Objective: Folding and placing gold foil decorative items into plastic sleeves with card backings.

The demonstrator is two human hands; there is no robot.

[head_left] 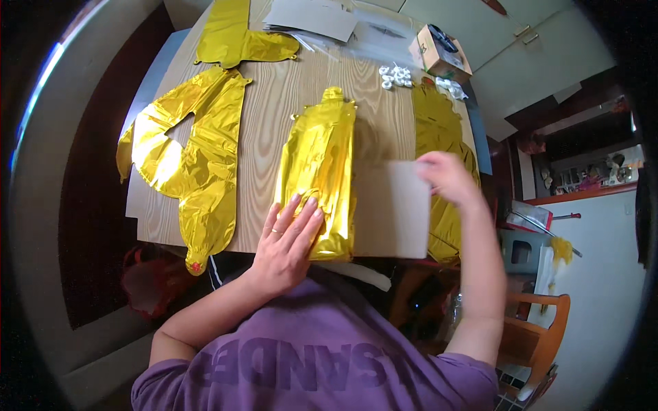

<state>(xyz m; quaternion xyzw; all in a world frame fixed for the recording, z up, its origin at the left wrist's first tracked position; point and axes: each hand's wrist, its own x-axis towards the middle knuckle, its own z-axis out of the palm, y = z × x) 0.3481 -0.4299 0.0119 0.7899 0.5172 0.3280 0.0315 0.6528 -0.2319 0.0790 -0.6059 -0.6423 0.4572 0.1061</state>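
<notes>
Gold foil makes up the long, creased panel that lies lengthwise near the front edge of the wood-grain counter, its narrow neck pointing away from the person. The left hand rests on the panel's lower part, fingers extended and lightly spread, pressing flat and not curled around anything; one finger wears a ring. The right hand, slightly blurred, has its fingers bent in a pinch on the upper right corner of a plain pale card. The card's left side meets the panel's right edge; whether it runs underneath or inside the foil cannot be told.

On the left lies a flat gold balloon with a triangular opening, and beyond it another gold foil piece. A wavy-edged gold foil sheet lies to the right, partly behind the right hand and forearm. Toward the far side sit small white rolls, a wooden box holding a dark object, and a stack of card sheets.
</notes>
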